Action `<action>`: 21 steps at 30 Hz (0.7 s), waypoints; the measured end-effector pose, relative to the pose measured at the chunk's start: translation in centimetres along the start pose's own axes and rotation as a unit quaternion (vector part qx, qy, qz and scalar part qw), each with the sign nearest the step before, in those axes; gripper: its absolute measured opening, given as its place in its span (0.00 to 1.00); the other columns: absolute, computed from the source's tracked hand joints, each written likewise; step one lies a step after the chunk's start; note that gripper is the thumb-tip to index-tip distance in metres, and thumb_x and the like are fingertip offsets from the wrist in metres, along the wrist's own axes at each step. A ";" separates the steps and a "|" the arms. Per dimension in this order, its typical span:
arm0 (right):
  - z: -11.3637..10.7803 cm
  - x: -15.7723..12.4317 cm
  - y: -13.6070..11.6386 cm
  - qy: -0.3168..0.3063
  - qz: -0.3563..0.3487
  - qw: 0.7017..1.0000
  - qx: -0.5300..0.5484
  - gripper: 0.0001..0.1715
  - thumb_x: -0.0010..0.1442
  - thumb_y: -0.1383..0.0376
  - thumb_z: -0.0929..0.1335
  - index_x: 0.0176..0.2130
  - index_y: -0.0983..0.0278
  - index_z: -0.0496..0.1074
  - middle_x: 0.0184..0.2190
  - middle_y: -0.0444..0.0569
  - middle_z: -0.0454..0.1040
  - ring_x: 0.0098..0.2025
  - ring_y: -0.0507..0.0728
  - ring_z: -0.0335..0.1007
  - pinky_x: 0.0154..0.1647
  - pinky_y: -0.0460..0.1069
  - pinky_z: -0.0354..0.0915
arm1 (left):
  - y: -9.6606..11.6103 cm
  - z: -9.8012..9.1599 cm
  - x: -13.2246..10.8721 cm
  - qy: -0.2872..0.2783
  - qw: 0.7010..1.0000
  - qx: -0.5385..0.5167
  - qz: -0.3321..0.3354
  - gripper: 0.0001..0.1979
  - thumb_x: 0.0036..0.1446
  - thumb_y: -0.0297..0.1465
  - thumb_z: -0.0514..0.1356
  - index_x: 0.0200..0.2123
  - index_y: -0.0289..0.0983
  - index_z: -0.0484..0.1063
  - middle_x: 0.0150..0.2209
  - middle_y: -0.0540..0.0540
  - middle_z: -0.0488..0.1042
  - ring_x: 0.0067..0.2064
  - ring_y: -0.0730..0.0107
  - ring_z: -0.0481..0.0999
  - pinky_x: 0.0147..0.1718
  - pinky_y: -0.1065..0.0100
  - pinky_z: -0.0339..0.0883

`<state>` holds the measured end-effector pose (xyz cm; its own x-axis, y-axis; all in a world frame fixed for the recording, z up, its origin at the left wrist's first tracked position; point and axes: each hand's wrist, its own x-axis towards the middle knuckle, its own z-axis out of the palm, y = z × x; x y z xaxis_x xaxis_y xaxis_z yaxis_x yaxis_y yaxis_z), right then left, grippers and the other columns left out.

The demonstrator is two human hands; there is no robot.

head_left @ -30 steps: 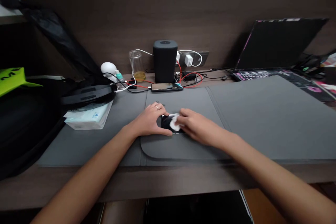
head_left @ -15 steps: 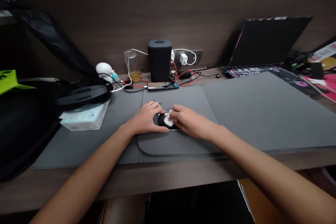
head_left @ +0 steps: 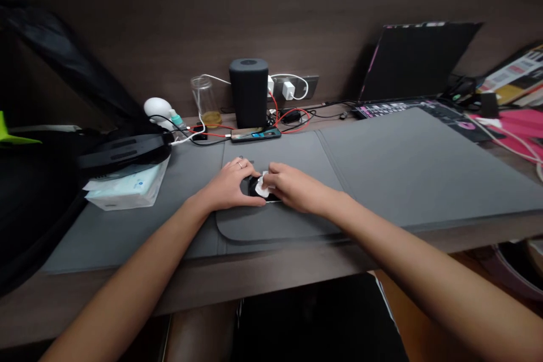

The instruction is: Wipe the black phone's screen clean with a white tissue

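Note:
A dark, glossy flat object like a phone (head_left: 253, 185) lies on the grey mat (head_left: 271, 227). My left hand (head_left: 231, 185) grips its left end, thumb along the near edge and fingers along the far edge. A crumpled white tissue (head_left: 262, 188) is pinched in the fingers of my right hand (head_left: 291, 185) and pressed against the dark surface. My right hand covers the right end of the object.
Behind the hands are a phone with a lit screen (head_left: 255, 134), a black speaker (head_left: 249, 93), a glass jar (head_left: 206, 103) and tangled cables. A tissue pack (head_left: 131, 186) sits left under a black device (head_left: 127, 150). An open laptop (head_left: 418, 62) stands at the back right.
The whole view has shifted, so everything appears slightly further left and higher. Both hands keep their hold, and the tissue remains on the dark object.

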<state>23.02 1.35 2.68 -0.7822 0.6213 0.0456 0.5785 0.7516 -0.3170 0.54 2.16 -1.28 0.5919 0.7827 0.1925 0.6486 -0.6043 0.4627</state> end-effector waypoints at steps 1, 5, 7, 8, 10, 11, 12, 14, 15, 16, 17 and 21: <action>-0.2 -0.7 0.5 -0.001 0.004 1.000 0.006 0.10 0.65 0.73 0.63 0.41 0.66 0.74 0.37 0.52 0.66 0.34 0.55 0.62 0.37 0.49 0.58 | -0.1 0.0 0.0 0.001 1.000 0.002 -0.001 0.30 0.48 0.54 0.68 0.46 0.40 0.73 0.46 0.44 0.70 0.52 0.53 0.67 0.55 0.52 0.62; -1.5 -5.2 3.3 -0.004 0.059 0.998 0.016 0.12 0.69 0.69 0.61 0.40 0.65 0.73 0.36 0.50 0.64 0.32 0.54 0.61 0.36 0.48 0.58 | -0.1 0.0 0.0 -0.006 1.000 -0.006 -0.006 0.30 0.47 0.55 0.68 0.46 0.40 0.72 0.47 0.44 0.70 0.53 0.53 0.67 0.55 0.52 0.62; -1.9 -6.4 4.2 -0.003 0.067 0.998 0.016 0.12 0.69 0.68 0.61 0.39 0.65 0.73 0.36 0.50 0.64 0.32 0.54 0.61 0.36 0.48 0.58 | 0.0 -0.1 0.0 -0.008 1.000 -0.010 -0.009 0.30 0.48 0.54 0.67 0.46 0.40 0.72 0.47 0.44 0.70 0.53 0.53 0.67 0.55 0.53 0.62; -2.0 -6.5 4.4 -0.002 0.066 0.998 0.013 0.12 0.69 0.68 0.61 0.39 0.65 0.73 0.36 0.49 0.64 0.32 0.54 0.62 0.35 0.48 0.57 | 0.0 -0.2 0.0 -0.007 1.000 -0.011 -0.010 0.30 0.48 0.54 0.67 0.46 0.40 0.72 0.47 0.44 0.70 0.53 0.53 0.67 0.55 0.53 0.62; -1.7 -5.6 4.2 0.002 0.059 0.998 0.006 0.12 0.69 0.69 0.61 0.40 0.65 0.73 0.36 0.49 0.64 0.32 0.54 0.62 0.35 0.48 0.57 | 0.1 -0.2 0.1 -0.006 1.000 -0.008 -0.013 0.30 0.47 0.55 0.67 0.46 0.40 0.72 0.46 0.44 0.70 0.53 0.53 0.67 0.55 0.53 0.63; -1.5 -4.7 3.8 0.007 0.056 0.998 0.002 0.12 0.68 0.70 0.61 0.40 0.65 0.74 0.36 0.49 0.64 0.32 0.53 0.62 0.35 0.47 0.57 | 0.1 -0.2 0.1 -0.004 1.000 -0.007 -0.014 0.31 0.47 0.55 0.67 0.46 0.40 0.72 0.46 0.44 0.70 0.53 0.53 0.67 0.55 0.53 0.63; -1.2 -3.7 3.4 0.012 0.052 0.999 0.000 0.12 0.68 0.71 0.62 0.41 0.65 0.74 0.36 0.49 0.64 0.32 0.53 0.62 0.35 0.47 0.57 | 0.1 -0.2 0.1 -0.003 1.000 -0.006 -0.014 0.31 0.47 0.55 0.67 0.45 0.40 0.72 0.46 0.44 0.70 0.53 0.52 0.67 0.55 0.53 0.63; -0.5 -1.4 2.6 0.020 0.039 0.999 -0.002 0.12 0.67 0.72 0.62 0.42 0.66 0.75 0.36 0.50 0.65 0.32 0.53 0.62 0.35 0.47 0.57 | 0.1 -0.1 0.1 -0.002 1.000 -0.004 -0.014 0.30 0.46 0.55 0.68 0.45 0.40 0.72 0.46 0.44 0.70 0.53 0.52 0.67 0.54 0.52 0.63; -0.1 -0.3 2.2 0.022 0.031 0.999 -0.002 0.12 0.66 0.73 0.63 0.42 0.66 0.75 0.36 0.50 0.66 0.32 0.53 0.62 0.36 0.47 0.57 | 0.1 -0.1 0.1 -0.004 1.000 -0.002 -0.015 0.30 0.47 0.55 0.68 0.44 0.40 0.72 0.46 0.44 0.70 0.52 0.51 0.68 0.53 0.52 0.63; 0.3 0.8 1.8 0.022 0.022 0.999 -0.004 0.12 0.66 0.73 0.64 0.43 0.66 0.76 0.36 0.50 0.67 0.33 0.54 0.62 0.36 0.47 0.57 | 0.1 0.0 0.1 -0.006 1.000 0.002 -0.018 0.29 0.47 0.55 0.68 0.44 0.40 0.71 0.46 0.44 0.70 0.51 0.51 0.68 0.53 0.52 0.64; 0.6 1.8 1.4 0.022 0.016 1.000 -0.005 0.11 0.65 0.73 0.64 0.43 0.66 0.76 0.36 0.50 0.68 0.33 0.54 0.63 0.36 0.47 0.57 | 0.2 0.1 0.1 -0.007 1.000 0.004 -0.024 0.29 0.47 0.54 0.68 0.43 0.39 0.71 0.45 0.44 0.70 0.51 0.51 0.69 0.52 0.52 0.64; 1.9 4.1 0.0 0.044 -0.003 0.999 0.005 0.11 0.62 0.75 0.66 0.42 0.67 0.77 0.42 0.54 0.71 0.39 0.56 0.66 0.39 0.48 0.58 | 0.2 0.3 -0.3 0.023 0.998 -0.017 -0.062 0.37 0.44 0.51 0.70 0.53 0.40 0.64 0.52 0.41 0.69 0.54 0.49 0.69 0.52 0.52 0.65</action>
<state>19.37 3.42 1.07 -0.7627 0.6336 0.1298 0.5705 0.7536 -0.3266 0.66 1.77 -1.49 0.4860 0.8571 0.1712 0.6981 -0.4985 0.5140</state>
